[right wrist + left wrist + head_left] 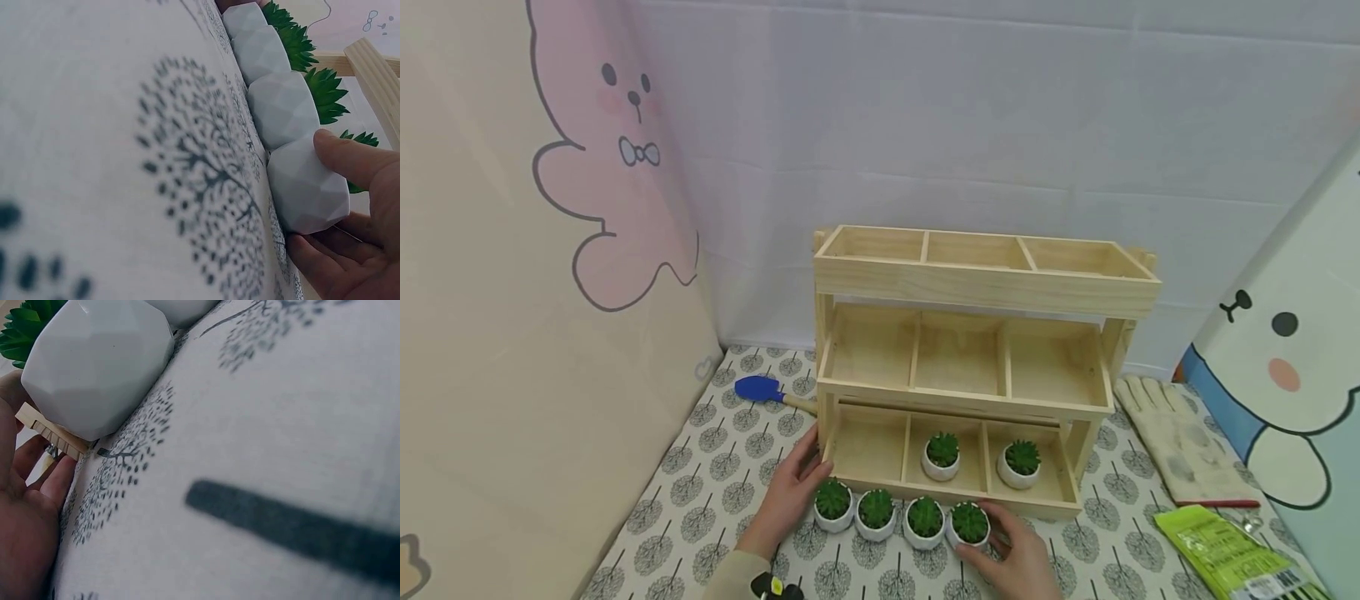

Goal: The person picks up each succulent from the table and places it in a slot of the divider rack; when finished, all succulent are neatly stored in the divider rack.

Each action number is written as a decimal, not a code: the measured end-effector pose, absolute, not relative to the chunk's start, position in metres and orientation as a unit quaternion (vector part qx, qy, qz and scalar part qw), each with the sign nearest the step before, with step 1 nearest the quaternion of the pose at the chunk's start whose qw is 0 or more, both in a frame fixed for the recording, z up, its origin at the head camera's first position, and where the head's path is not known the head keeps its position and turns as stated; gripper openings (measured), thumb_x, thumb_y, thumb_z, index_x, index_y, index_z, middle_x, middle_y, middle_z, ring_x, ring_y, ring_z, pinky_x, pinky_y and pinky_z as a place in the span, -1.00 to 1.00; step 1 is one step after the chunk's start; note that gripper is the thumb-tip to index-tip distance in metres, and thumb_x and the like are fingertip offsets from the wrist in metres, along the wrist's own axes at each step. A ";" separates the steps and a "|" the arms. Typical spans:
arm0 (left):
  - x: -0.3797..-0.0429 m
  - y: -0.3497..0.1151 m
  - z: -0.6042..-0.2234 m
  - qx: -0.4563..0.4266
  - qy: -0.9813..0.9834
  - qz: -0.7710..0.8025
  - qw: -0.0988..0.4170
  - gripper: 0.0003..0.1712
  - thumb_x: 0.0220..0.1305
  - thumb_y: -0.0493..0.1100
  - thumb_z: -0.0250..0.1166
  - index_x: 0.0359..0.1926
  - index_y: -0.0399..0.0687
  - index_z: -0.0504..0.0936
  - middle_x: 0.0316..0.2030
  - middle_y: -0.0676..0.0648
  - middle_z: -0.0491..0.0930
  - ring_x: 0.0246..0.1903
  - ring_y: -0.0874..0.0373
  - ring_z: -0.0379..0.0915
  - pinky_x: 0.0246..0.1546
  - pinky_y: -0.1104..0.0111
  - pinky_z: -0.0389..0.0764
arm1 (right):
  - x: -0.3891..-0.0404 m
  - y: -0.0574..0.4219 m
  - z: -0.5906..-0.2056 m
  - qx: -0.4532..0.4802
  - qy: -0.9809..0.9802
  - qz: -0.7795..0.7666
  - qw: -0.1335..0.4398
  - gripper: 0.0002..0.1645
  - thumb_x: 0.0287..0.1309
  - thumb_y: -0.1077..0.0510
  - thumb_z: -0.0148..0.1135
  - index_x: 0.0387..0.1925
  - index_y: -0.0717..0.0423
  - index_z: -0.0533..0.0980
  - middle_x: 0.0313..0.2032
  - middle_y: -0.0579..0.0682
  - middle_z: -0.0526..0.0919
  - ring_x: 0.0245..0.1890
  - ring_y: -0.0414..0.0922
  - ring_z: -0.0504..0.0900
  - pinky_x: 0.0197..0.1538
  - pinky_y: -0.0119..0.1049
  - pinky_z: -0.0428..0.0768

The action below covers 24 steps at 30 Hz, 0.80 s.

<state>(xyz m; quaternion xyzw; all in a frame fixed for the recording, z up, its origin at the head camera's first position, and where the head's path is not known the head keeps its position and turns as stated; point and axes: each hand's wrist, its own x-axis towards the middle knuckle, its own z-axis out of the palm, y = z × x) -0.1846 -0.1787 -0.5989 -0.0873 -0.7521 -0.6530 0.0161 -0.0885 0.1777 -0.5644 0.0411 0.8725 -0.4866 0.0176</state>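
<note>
Four white faceted pots stand in a row along the front of a three-tier wooden plant shelf (pixel 985 279), each with a green succulent. My right hand (pixel 1018 550) holds the rightmost potted succulent (pixel 309 187), thumb on one side and fingers round the other. At the row's left end is another potted succulent (pixel 832 506). Beside it, my left hand (pixel 786 496) grips the shelf's lower left corner, thumb at the front and fingers along the side. In the left wrist view, the shelf's wooden edge (pixel 53 432) shows between thumb and fingers.
Two more potted succulents sit in the bottom tier, a middle one (pixel 942 456) and a right one (pixel 1019 464). A blue toy shovel (pixel 760 388) lies left of the shelf. At right are white gloves (pixel 1180 442), a red-edged item (pixel 1217 503) and a green packet (pixel 1232 554).
</note>
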 end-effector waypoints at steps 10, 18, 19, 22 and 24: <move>-0.183 -0.178 -0.597 -0.080 -0.757 -0.648 0.017 -0.14 0.48 -0.22 0.34 0.64 0.22 0.18 0.55 -0.12 0.23 0.50 -0.09 0.19 0.46 0.28 0.33 | -0.087 0.179 -0.560 0.033 0.863 -0.505 0.009 -0.16 -0.08 0.01 0.73 0.22 0.24 0.59 0.12 0.23 0.64 0.11 0.21 0.68 0.03 -0.24 0.79; -0.185 -0.179 -0.599 -0.080 -0.757 -0.648 0.015 -0.14 0.48 -0.23 0.34 0.65 0.23 0.17 0.55 -0.10 0.22 0.51 -0.05 0.16 0.47 0.29 0.30 | -0.087 0.182 -0.557 0.025 0.848 -0.530 0.018 -0.18 -0.03 0.01 0.71 0.26 0.17 0.59 0.17 0.21 0.62 0.14 0.21 0.67 0.08 -0.27 0.77; -0.185 -0.179 -0.599 -0.080 -0.757 -0.648 0.015 -0.14 0.48 -0.23 0.34 0.65 0.23 0.17 0.55 -0.10 0.22 0.51 -0.05 0.16 0.47 0.29 0.30 | -0.087 0.183 -0.556 0.021 0.847 -0.531 0.014 -0.19 -0.03 0.03 0.71 0.26 0.16 0.59 0.17 0.20 0.63 0.14 0.21 0.67 0.08 -0.26 0.77; -0.185 -0.178 -0.598 -0.083 -0.757 -0.648 0.016 -0.14 0.48 -0.23 0.34 0.65 0.21 0.17 0.56 -0.11 0.22 0.51 -0.07 0.16 0.47 0.30 0.30 | -0.088 0.185 -0.551 0.011 0.851 -0.525 0.003 -0.23 -0.04 0.05 0.71 0.23 0.12 0.62 0.15 0.15 0.65 0.13 0.18 0.68 0.07 -0.26 0.77; -0.185 -0.178 -0.598 -0.079 -0.759 -0.646 0.015 -0.14 0.48 -0.23 0.34 0.65 0.22 0.17 0.55 -0.10 0.22 0.51 -0.05 0.17 0.47 0.31 0.31 | -0.089 0.186 -0.547 0.006 0.854 -0.520 0.000 -0.24 -0.05 0.05 0.71 0.22 0.11 0.63 0.14 0.12 0.66 0.12 0.16 0.69 0.06 -0.26 0.77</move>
